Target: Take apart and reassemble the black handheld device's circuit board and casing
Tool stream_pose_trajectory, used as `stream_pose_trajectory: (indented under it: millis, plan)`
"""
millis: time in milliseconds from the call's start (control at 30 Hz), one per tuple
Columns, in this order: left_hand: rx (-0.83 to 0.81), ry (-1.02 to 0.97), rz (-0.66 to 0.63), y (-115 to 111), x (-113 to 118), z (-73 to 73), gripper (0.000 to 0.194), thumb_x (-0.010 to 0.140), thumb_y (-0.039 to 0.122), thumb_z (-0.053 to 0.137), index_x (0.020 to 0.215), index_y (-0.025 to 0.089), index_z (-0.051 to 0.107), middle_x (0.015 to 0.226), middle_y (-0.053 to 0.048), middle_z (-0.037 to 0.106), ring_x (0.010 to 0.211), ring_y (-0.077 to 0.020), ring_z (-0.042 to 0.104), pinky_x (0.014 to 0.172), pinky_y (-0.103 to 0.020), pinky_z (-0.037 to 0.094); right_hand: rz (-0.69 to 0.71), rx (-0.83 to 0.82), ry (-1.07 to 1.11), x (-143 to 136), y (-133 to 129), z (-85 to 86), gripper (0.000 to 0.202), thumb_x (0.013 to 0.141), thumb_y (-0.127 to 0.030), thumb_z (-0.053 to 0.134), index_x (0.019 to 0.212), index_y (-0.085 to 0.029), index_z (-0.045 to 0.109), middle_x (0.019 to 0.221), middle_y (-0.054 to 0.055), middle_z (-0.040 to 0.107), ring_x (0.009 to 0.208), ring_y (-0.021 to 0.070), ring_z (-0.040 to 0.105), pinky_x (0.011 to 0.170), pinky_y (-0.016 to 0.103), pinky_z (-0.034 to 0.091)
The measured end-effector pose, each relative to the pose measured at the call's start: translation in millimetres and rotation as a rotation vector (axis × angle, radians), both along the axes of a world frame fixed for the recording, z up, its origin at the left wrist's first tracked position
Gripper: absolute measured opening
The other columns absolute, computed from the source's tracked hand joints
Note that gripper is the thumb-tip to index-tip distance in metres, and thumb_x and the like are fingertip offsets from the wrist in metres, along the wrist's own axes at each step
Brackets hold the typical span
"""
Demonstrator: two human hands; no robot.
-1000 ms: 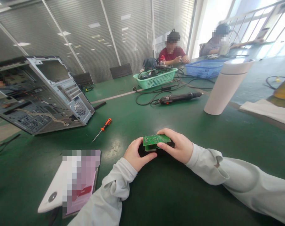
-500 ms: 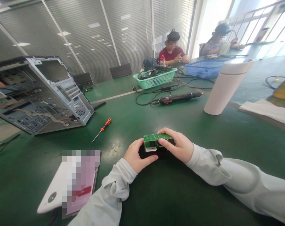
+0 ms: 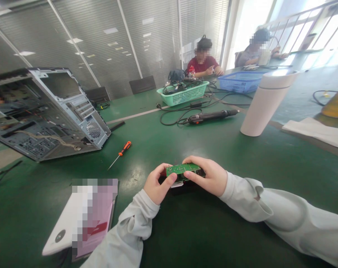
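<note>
At far left an opened computer case (image 3: 59, 123) leans at a slant on the green worktop (image 3: 146, 143), its lower right corner reaching toward an orange-and-black screwdriver (image 3: 121, 153) that lies apart from it. Nearer the viewer, a flat white-and-pink object (image 3: 86, 219), partly blurred, has its right edge close to the left sleeve, so room is tight there. In the middle, the left hand (image 3: 158, 184) grips the left end of a green circuit board (image 3: 182, 169), thumb at the front edge. The right hand (image 3: 209, 175) is clamped on its right part, fingers over the back edge, thumb on the front. A white piece (image 3: 177, 184) shows under the front edge; I cannot tell whether the assembly touches the worktop. Beyond the hands, a broad strip of worktop separates them from a green basket (image 3: 185, 97) and black power tool (image 3: 213, 117). Rightward stand a blue basket (image 3: 240, 83) and pale tumbler (image 3: 265, 106).
</note>
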State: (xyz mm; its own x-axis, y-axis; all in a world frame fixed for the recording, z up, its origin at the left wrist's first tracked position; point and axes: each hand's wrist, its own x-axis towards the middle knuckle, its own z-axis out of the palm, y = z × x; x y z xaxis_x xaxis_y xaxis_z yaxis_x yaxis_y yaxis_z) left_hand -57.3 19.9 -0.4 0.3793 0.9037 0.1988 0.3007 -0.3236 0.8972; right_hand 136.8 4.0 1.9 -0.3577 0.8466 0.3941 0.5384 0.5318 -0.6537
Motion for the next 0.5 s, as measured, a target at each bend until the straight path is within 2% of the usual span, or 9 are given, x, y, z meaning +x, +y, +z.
stream_pose_trajectory:
  millis: [133,300,400,500]
  plan:
    - [0.007,0.027,0.055,1.5,-1.0,0.7,0.037,0.075,0.053,0.05,0.075,0.017,0.057,0.067,-0.001,0.058,0.066,-0.015,0.053,0.064,-0.026,0.043,0.044,-0.046,-0.018,2.3,-2.4,1.1,0.04,0.085,-0.051,0.047,0.107,-0.017,0.05,0.09,0.004,0.056,0.077,0.0141,0.054,0.068,0.024,0.041]
    - [-0.016,0.009,0.132,1.6,0.5,5.6,0.041,0.076,0.055,0.045,0.064,0.017,0.055,0.061,0.0,0.056,0.061,-0.0143,0.05,0.058,-0.025,0.04,0.117,-0.033,-0.08,6.5,-4.4,-0.7,0.085,0.07,-0.058,0.065,0.134,-0.016,0.028,0.104,0.01,0.053,0.091,0.0199,0.055,0.082,0.03,0.043]
    - [-0.039,-0.028,0.121,1.3,0.5,5.8,0.042,0.076,0.056,0.045,0.061,0.017,0.053,0.058,0.0,0.054,0.06,-0.0141,0.05,0.057,-0.024,0.039,0.145,-0.028,-0.084,8.1,-4.2,-1.1,0.1,0.066,-0.054,0.07,0.141,-0.016,0.015,0.106,0.011,0.051,0.09,0.0197,0.056,0.083,0.03,0.044]
    - [-0.066,-0.064,0.147,2.4,-0.8,3.2,0.045,0.075,0.059,0.045,0.06,0.017,0.052,0.056,0.001,0.052,0.059,-0.0137,0.049,0.056,-0.024,0.038,0.142,-0.026,-0.073,8.0,-3.0,-2.5,0.102,0.067,-0.047,0.071,0.142,-0.016,0.009,0.104,0.01,0.052,0.09,0.0198,0.055,0.083,0.031,0.044]
